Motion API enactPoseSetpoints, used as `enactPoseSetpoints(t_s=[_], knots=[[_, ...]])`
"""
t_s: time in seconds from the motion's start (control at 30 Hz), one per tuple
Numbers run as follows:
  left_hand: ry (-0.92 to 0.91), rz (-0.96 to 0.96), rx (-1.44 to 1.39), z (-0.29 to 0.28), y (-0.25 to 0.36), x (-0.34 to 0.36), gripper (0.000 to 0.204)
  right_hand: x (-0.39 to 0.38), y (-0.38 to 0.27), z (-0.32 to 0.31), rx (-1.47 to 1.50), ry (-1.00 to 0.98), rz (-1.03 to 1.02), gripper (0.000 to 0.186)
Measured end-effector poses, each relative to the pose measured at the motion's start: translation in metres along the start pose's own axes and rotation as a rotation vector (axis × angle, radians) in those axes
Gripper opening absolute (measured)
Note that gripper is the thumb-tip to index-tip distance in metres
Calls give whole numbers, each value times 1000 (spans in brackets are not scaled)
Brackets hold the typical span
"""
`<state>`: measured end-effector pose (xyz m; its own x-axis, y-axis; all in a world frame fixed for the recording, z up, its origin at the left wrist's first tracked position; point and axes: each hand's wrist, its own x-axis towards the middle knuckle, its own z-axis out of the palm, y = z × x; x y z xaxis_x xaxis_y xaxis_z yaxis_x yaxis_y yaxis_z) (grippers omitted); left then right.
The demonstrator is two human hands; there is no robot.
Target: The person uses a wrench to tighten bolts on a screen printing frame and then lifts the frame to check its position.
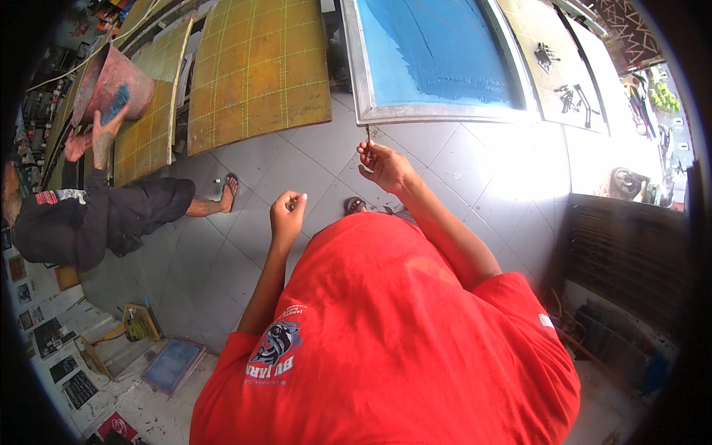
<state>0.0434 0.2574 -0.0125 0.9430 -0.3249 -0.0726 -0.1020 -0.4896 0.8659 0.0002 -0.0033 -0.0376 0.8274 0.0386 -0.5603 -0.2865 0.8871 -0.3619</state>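
Note:
Just below the near edge of a metal-framed printing screen (363, 113) with blue mesh, my right hand (389, 167) is raised. Its thumb and forefinger pinch together at a thin, dark little piece (368, 135); whether that piece is loose or fixed to the frame, I cannot tell. My left hand (287, 215) hovers over the tiled floor in front of my red shirt, fingers curled in. A tiny white spot shows at its fingertips, too small to name. Neither hand touches the blue mesh.
To the left, a co-worker in dark clothes (96, 222) holds a reddish bucket (133, 78) with a blue patch. Yellow gridded boards (259, 70) flank the screen. Black metal clamps (575, 100) lie on the pale board at right. A dark slatted panel (619, 256) stands at right.

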Motion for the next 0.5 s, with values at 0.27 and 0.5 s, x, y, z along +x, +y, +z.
enactPoseSetpoints(t_s=[0.27,0.5], knots=[[-7,-32,5,-1,-1,-4,21,-9,-5,18,44,0,77,13],[-37,-68,32,-2,-4,-4,22,1,3,-5,30,56,7,18]])
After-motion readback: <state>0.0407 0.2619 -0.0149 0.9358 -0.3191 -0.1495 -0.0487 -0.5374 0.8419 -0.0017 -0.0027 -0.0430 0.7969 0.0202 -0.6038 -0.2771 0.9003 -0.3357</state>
